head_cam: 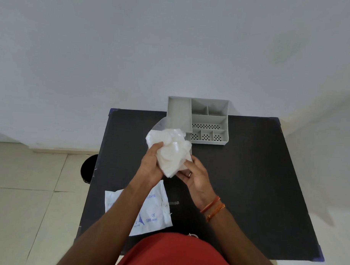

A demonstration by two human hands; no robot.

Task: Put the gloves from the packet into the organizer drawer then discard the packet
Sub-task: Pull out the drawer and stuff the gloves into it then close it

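Note:
A bunch of thin, translucent white gloves (170, 150) is held above the middle of the black table (248, 174). My left hand (151, 165) grips the bunch from the left, and my right hand (194, 174) holds its lower right side. Just behind the bunch stands the grey organizer (208, 121) with several compartments; its long left compartment is partly hidden by the gloves. The white glove packet (157, 211), printed in blue, lies flat near the table's front left, partly under my left forearm.
A round black bin (88, 169) stands on the tiled floor to the left of the table. A plain wall rises behind the table. A small clear strip (173, 203) lies on the table beside the packet.

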